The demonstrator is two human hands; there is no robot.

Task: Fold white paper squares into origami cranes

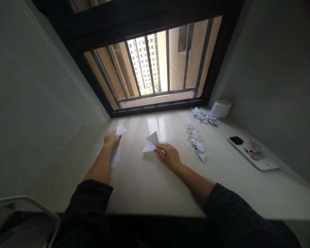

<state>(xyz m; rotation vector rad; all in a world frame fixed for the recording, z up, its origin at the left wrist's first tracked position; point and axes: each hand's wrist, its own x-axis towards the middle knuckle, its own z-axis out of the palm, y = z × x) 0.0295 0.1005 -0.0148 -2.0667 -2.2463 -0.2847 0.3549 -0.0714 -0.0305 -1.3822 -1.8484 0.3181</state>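
Note:
My right hand (168, 155) pinches a white folded paper (150, 144) by its right edge, between thumb and fingers. The paper has a crease and stands partly raised above the white sill. To the left, my left hand (112, 138) lies over loose white paper sheets (115, 157), its fingers somewhat spread. One white paper piece (121, 129) shows just beyond its fingertips. The hand covers part of the sheets, and the undersides of its fingers are hidden.
Right of my right hand runs a row of small folded paper figures (196, 140). Behind it is a heap of similar figures (205, 116) beside a white round container (221, 108). A phone (253, 153) lies near the right wall. A barred window (155, 65) stands behind the sill.

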